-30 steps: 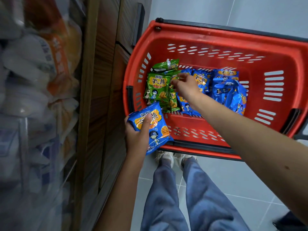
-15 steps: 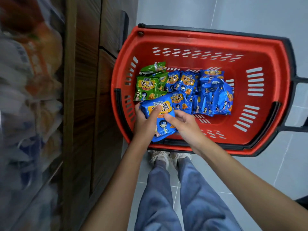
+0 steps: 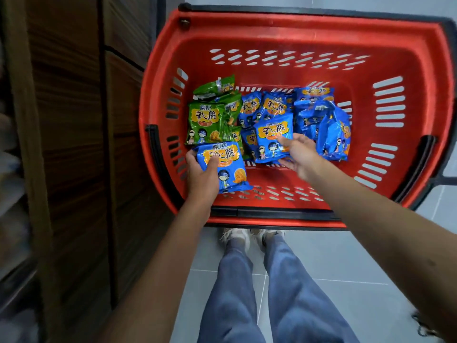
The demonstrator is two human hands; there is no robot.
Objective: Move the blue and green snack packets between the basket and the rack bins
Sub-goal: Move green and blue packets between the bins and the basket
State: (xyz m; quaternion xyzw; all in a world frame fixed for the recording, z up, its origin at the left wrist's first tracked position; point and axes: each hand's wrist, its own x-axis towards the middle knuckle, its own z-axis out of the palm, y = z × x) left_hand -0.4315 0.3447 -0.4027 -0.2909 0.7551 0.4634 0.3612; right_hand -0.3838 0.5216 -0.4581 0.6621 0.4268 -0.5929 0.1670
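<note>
Right fingers (image 3: pixel 286 142) shifted, pinching another blue packet (image 3: pixel 270 133).

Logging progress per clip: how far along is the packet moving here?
Done: nothing the frame can confirm. In hand: left hand holds a blue packet, right hand pinches a second blue packet inside the red basket. Left: green packets and a blue pile lie in the basket.

Basket (image 3: pixel 420 70) right half bare; packets (image 3: pixel 269 120) crowd left; wooden panel (image 3: pixel 74 144) flanks left.
</note>
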